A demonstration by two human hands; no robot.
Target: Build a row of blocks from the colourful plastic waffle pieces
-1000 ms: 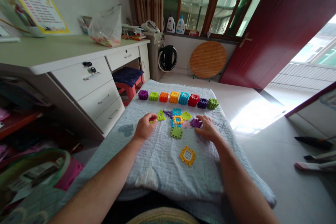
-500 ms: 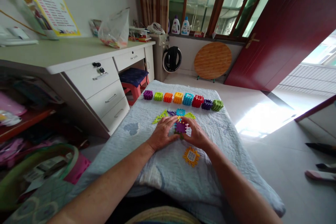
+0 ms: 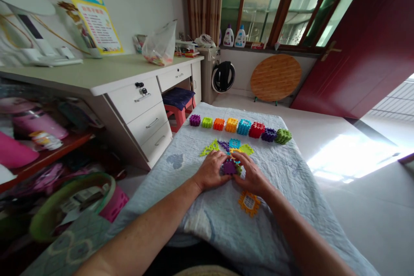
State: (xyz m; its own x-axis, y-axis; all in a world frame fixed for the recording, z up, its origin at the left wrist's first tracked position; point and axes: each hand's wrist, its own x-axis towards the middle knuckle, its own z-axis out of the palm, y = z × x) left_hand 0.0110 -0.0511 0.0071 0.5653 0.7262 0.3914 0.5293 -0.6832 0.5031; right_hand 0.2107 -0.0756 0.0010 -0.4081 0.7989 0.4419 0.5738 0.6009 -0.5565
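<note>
Both my hands meet over a small pile of flat plastic puzzle tiles on a pale blue quilt (image 3: 200,220). My left hand (image 3: 211,171) and my right hand (image 3: 252,177) pinch a purple tile (image 3: 229,166) between their fingers, with a green piece just under it. Loose tiles lie just beyond: a lime triangle (image 3: 209,148), a blue tile (image 3: 234,143) and a green one (image 3: 247,149). An orange square tile (image 3: 249,202) lies beside my right wrist. A row of several assembled coloured cubes (image 3: 241,126) runs across the far end of the quilt.
A white desk with drawers (image 3: 142,108) stands at the left, a red stool (image 3: 177,110) under it. A green-rimmed basket (image 3: 64,207) sits at the lower left. A round wooden tabletop (image 3: 274,78) leans on the far wall, beside a dark red door (image 3: 365,47).
My hands came together from apart and picked up the purple tile between them. The camera view has shifted, so everything sits further right and lower.
</note>
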